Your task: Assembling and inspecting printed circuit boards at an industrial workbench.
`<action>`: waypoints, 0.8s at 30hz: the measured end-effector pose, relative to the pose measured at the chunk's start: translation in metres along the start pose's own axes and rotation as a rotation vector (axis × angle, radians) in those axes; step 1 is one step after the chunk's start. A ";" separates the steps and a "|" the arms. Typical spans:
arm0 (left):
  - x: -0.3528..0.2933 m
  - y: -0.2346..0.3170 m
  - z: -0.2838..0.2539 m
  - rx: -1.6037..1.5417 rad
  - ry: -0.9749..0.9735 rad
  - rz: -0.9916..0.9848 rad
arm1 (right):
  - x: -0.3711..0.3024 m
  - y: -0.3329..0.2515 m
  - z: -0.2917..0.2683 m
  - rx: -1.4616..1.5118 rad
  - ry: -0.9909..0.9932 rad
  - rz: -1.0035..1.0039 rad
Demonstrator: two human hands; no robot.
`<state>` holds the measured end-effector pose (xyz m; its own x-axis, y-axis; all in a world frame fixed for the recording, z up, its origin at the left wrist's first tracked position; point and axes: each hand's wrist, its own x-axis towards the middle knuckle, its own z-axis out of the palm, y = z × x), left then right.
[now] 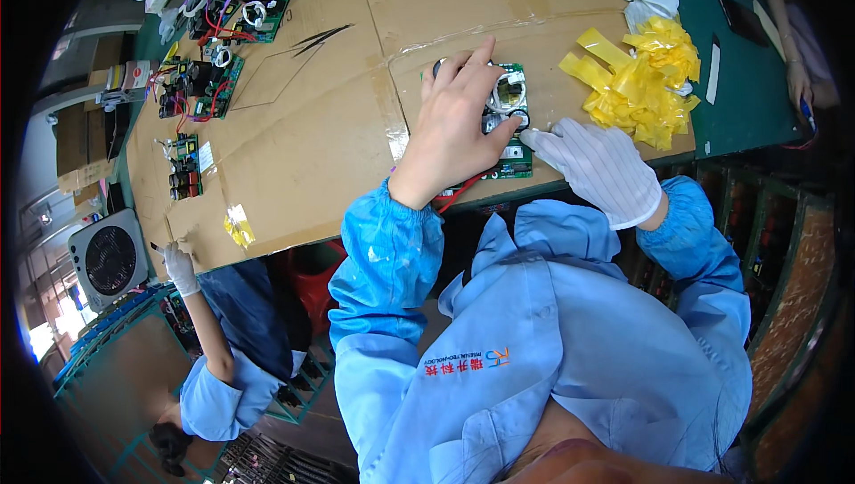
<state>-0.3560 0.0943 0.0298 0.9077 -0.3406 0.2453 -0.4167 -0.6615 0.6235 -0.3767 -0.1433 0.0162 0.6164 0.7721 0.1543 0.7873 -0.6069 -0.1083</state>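
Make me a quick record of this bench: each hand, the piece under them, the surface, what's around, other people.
Left hand: bare, laid over the board; its grip is hidden
Right hand: white striped glove, fingertips at the board's right edge
Piece: green circuit board, partly covered
Surface: brown cardboard
To the right: yellow strips, heaped
To the left: other circuit boards
Other people: gloved co-worker's hand, lower left; another person's hand, far right
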 end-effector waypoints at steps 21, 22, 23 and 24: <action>-0.001 -0.004 0.004 0.032 0.013 0.036 | 0.006 -0.004 -0.001 0.119 0.078 0.008; 0.000 -0.002 0.004 0.037 0.017 0.045 | 0.006 -0.005 -0.015 0.173 0.157 0.054; -0.001 -0.002 0.003 0.036 0.012 0.043 | 0.007 -0.006 -0.027 0.230 0.236 0.105; -0.002 -0.001 0.000 0.044 0.015 0.040 | 0.005 -0.002 -0.036 0.246 0.289 0.152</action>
<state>-0.3579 0.0955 0.0286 0.8906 -0.3576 0.2809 -0.4545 -0.6763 0.5797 -0.3756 -0.1452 0.0525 0.7253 0.5711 0.3844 0.6880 -0.6197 -0.3776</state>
